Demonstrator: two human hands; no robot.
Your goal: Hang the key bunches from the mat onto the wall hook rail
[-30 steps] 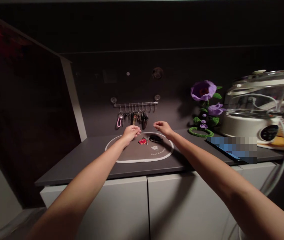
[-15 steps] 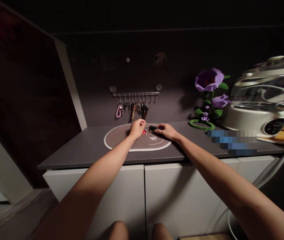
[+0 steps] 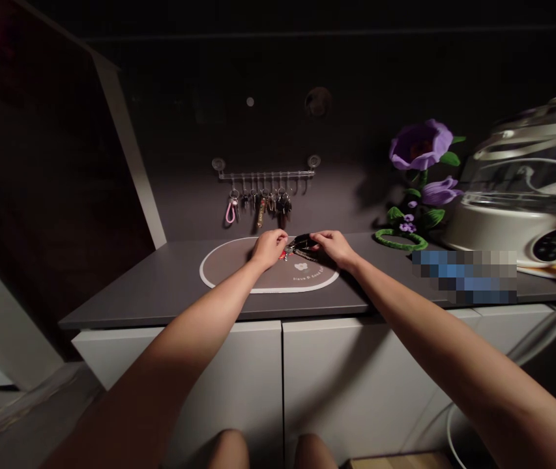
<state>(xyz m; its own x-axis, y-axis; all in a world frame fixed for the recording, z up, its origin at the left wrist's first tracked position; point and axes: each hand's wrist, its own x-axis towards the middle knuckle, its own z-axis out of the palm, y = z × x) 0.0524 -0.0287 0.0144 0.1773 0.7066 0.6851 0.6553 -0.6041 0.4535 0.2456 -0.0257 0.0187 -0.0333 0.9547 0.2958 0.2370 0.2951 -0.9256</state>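
Over the oval brown mat [image 3: 238,270], both of my hands are at a small bunch of keys [image 3: 288,249] with a red tag [image 3: 282,255]. My left hand [image 3: 270,247] is closed at the left end of the bunch, its fingertips pinched together; exactly what lies between them is hidden. From the keys a black key case [image 3: 302,241] stretches to the right, with a thin dark strip hanging just below it. My right hand [image 3: 335,246] pinches the right end of this case between thumb and fingers.
Several key rings [image 3: 261,210] hang from a clear hook rail [image 3: 265,174] on the back wall. To the right stand a purple fabric flower [image 3: 422,146] with a green base ring [image 3: 399,241] and a cream appliance [image 3: 497,231]. A blurred-out patch covers something on the counter [image 3: 126,286].
My right hand has lifted the black key case slightly, and a strip now shows beneath it. The left hand stays by the keys. The view has shifted a little.
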